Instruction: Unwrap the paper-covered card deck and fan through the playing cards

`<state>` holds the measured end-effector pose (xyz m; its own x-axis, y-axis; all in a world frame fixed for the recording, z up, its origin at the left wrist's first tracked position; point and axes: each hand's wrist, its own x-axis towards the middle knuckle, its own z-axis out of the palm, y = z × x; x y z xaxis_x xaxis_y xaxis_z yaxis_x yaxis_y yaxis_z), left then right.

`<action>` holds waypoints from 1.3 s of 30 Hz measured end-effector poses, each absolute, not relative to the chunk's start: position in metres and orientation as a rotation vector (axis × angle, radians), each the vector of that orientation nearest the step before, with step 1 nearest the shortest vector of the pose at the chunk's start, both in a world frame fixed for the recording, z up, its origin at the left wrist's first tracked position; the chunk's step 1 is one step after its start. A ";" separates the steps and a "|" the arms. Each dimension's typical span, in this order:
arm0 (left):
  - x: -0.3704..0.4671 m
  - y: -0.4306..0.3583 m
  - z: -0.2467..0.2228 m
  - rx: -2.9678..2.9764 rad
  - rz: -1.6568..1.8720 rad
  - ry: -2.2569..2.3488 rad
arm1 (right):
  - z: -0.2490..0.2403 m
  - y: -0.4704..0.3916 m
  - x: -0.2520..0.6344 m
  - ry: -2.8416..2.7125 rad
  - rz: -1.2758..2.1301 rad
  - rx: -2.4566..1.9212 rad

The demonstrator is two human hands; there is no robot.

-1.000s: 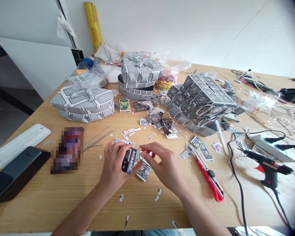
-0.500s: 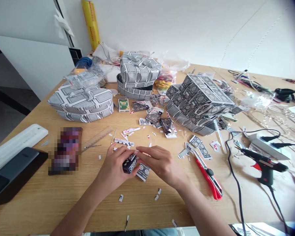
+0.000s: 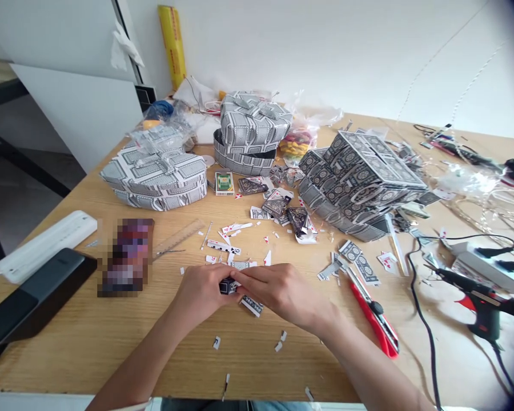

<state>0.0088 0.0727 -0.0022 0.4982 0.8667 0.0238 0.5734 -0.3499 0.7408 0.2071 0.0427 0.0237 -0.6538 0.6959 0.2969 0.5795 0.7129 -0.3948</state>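
Low in the middle, a small dark playing-card box (image 3: 228, 286) with white lettering sits between my hands, mostly covered by fingers. My left hand (image 3: 202, 292) is closed around its left side. The fingers of my right hand (image 3: 279, 289) are pressed together against its right side and top. Just beneath my right fingers, a stack of patterned cut cards (image 3: 252, 306) lies on the wooden table (image 3: 188, 365). Beyond my hands lie a cut strip of a nine card (image 3: 223, 247) and several white scraps.
Card-covered boxes stand at the left (image 3: 154, 182), the back (image 3: 245, 162) and the right (image 3: 355, 182). A red utility knife (image 3: 374, 314), a black glue gun (image 3: 482, 299) and its cable lie to the right. At left are a phone (image 3: 126, 257), a clear ruler (image 3: 180, 238) and a power strip (image 3: 47, 245).
The view has turned a little left. The card box has tilted between my hands, and my fingers now cover more of its lettering.
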 end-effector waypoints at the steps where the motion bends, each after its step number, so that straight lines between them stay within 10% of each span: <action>1: 0.008 0.073 -0.002 2.071 0.522 1.181 | 0.026 0.043 0.206 -2.480 0.399 -0.992; 15: 0.020 0.068 -0.028 2.835 0.830 1.229 | -0.004 0.059 0.193 -1.912 0.821 -1.583; 32: 0.022 0.061 -0.019 2.230 0.934 1.161 | -0.037 0.069 0.186 -1.646 1.003 -1.502; 39: 0.021 0.063 -0.020 2.229 1.045 1.277 | -0.002 0.056 0.198 -1.877 0.247 -1.266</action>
<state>0.0211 0.0631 -0.0200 0.3159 0.8508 0.4200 0.5797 -0.5235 0.6245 0.1976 0.0564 -0.0019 -0.1400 0.8380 0.5273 0.6732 0.4711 -0.5699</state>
